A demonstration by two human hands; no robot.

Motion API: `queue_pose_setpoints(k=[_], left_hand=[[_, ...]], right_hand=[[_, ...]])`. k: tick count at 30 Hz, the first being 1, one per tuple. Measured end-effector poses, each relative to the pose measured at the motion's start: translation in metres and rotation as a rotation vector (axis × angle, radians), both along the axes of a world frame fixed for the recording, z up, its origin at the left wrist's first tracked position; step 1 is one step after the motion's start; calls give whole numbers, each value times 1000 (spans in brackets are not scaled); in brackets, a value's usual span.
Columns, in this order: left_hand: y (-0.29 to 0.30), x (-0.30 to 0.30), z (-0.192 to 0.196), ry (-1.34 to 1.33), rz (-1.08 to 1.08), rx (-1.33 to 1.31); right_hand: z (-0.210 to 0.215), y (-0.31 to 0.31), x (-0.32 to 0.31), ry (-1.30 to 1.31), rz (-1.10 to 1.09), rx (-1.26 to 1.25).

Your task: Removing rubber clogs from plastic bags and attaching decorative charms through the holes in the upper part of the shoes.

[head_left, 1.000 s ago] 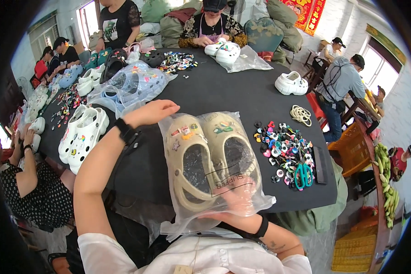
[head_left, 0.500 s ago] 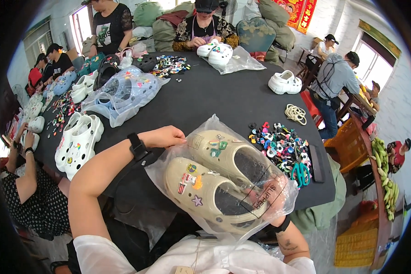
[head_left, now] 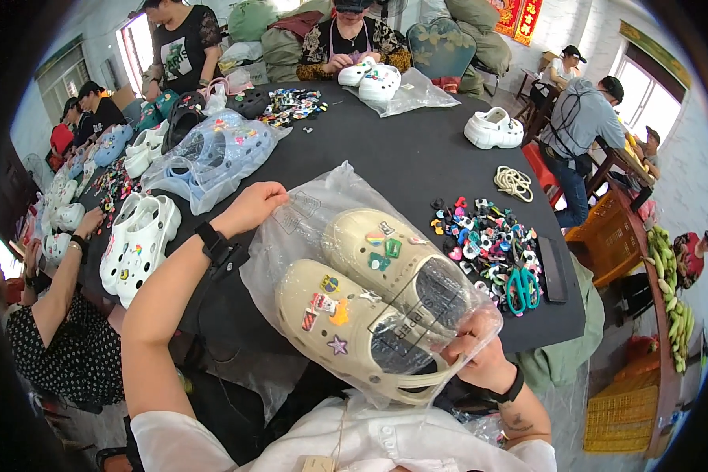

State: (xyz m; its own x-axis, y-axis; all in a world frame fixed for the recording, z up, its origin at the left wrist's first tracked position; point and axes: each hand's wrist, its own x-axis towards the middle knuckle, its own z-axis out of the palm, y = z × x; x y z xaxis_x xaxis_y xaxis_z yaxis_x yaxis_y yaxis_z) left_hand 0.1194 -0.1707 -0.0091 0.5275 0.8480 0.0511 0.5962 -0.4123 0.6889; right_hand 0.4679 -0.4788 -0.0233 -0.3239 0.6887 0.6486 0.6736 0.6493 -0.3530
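Note:
A pair of beige clogs (head_left: pixel 299 299) with colourful charms lies inside a clear plastic bag (head_left: pixel 291 224), over the table's near edge. Pinched at the bag's upper left corner, my left hand (head_left: pixel 253 206) is closed on the film. At the heel end my right hand (head_left: pixel 480 350) is closed round the clogs' heels, its fingers partly under the film. Some fingertips there are hidden.
On the dark table (head_left: pixel 385 157) lie a heap of charms (head_left: pixel 480 236), teal-handled scissors (head_left: pixel 522 291), a coil of cord (head_left: pixel 513 182), white clogs (head_left: pixel 493 128) and bagged blue clogs (head_left: pixel 220 153). More white clogs (head_left: pixel 138 248) stand at left. Co-workers sit and stand around.
My left hand has moved up and left, drawing the bag's corner out past the toes. The clogs have shifted slightly left, and my right hand shows more plainly at the heels.

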Motion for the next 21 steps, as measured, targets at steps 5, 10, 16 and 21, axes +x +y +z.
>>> queue_pose_setpoints(k=[5, 10, 16, 21], left_hand=[[-2, 2, 4, 5, 23, 67], [-4, -2, 2, 3, 44, 77], [-11, 2, 10, -126, 72, -439], [-13, 30, 5, -173, 145, -661]], right_hand=[[31, -19, 17, -429, -94, -28], [45, -21, 24, -409, 0, -122], [42, -13, 17, -380, 8, -70], [54, -15, 10, -433, -28, -234]])
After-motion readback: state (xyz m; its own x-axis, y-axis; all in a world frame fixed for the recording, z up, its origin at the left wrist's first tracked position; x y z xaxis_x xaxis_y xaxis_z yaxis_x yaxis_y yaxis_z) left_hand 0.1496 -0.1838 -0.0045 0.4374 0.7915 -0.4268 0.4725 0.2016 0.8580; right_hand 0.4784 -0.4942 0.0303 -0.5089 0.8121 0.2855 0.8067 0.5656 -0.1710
